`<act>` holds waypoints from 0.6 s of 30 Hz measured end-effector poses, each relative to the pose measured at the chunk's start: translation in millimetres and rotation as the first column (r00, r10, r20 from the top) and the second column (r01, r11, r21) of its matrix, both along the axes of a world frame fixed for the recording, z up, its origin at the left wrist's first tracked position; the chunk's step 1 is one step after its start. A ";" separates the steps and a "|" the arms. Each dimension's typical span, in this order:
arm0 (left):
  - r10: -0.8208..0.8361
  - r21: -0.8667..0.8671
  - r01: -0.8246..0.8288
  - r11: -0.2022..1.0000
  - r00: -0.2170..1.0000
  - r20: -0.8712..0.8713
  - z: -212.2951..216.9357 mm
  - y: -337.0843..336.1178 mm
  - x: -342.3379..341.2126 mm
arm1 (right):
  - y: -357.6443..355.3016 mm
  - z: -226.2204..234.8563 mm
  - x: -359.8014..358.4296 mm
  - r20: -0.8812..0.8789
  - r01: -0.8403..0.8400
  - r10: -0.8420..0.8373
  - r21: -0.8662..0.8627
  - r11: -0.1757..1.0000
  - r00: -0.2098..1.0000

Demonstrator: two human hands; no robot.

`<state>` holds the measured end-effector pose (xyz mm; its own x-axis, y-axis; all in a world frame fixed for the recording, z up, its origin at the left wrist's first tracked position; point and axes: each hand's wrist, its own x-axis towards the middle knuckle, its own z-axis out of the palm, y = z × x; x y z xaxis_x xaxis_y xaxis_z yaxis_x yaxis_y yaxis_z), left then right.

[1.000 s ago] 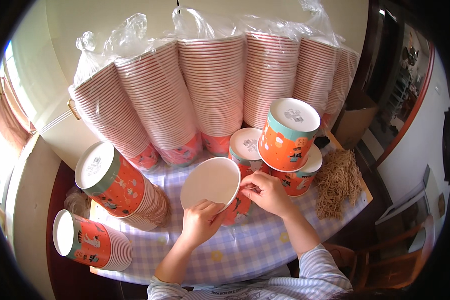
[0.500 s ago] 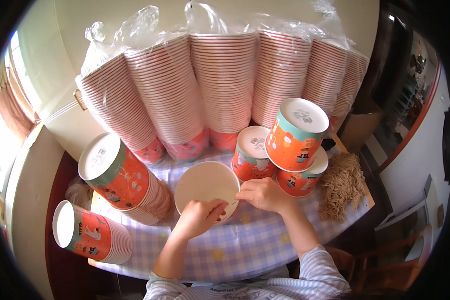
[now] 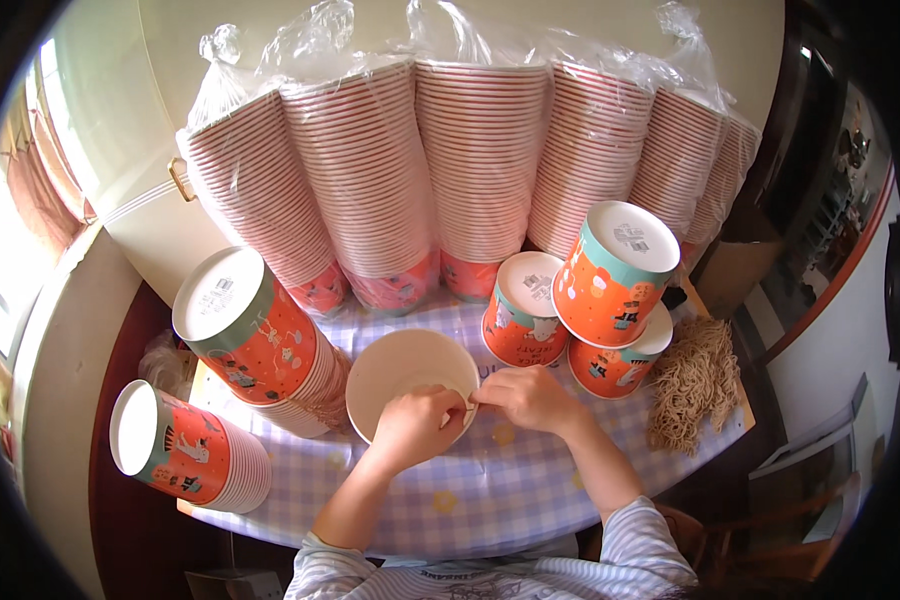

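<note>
Open paper cup [image 3: 410, 375] sits mouth-up on the checked tablecloth [image 3: 490, 490], centre of table, near the person. Left hand [image 3: 415, 425] curls over the cup's near rim, fingers closed on the edge. Right hand [image 3: 530, 397] just right of the cup, fingers pinched narrow at the rim where a thin string [image 3: 467, 400] shows; what exactly it pinches, cannot tell. The two hands nearly touch.

Left of the cup: a tilted stack of orange printed cups [image 3: 255, 345], base up, just beside it. Farther left, near edge: another stack lying sideways [image 3: 185, 450]. Right and far: three upturned orange cups [image 3: 590, 300] clustered, touching each other. Right edge: pile of tan string handles [image 3: 695, 385]. Far side: long rows of nested cups in clear plastic bags [image 3: 470, 160] leaning against the wall.
</note>
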<state>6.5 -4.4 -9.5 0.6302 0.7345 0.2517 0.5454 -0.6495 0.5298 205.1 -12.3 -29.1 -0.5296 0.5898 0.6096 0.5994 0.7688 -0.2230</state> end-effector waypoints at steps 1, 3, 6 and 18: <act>0.005 -0.029 -0.001 1.000 0.992 0.127 0.8 2.1 -2.2 | 0.8 -0.2 0.7 -0.002 0.000 0.000 0.001 1.000 1.000; 0.028 -0.177 0.020 0.984 0.963 0.267 6.1 5.8 -6.8 | 2.4 0.8 3.7 -0.007 0.011 -0.012 -0.104 0.994 1.000; 0.048 -0.417 0.186 0.890 0.870 0.491 -8.1 14.9 -9.0 | 5.4 1.0 7.5 0.009 -0.025 0.026 -0.116 0.993 1.000; 0.027 -0.447 0.206 0.871 0.887 0.460 -9.0 11.9 0.6 | -5.2 26.1 20.2 -0.327 -0.169 0.035 -0.392 0.904 0.944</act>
<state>7.1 7.5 -18.6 0.6065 0.7799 0.1549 0.1317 -0.2907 0.9477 225.3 -17.5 -3.1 -0.4277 0.7745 0.4662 0.3729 0.6209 -0.6895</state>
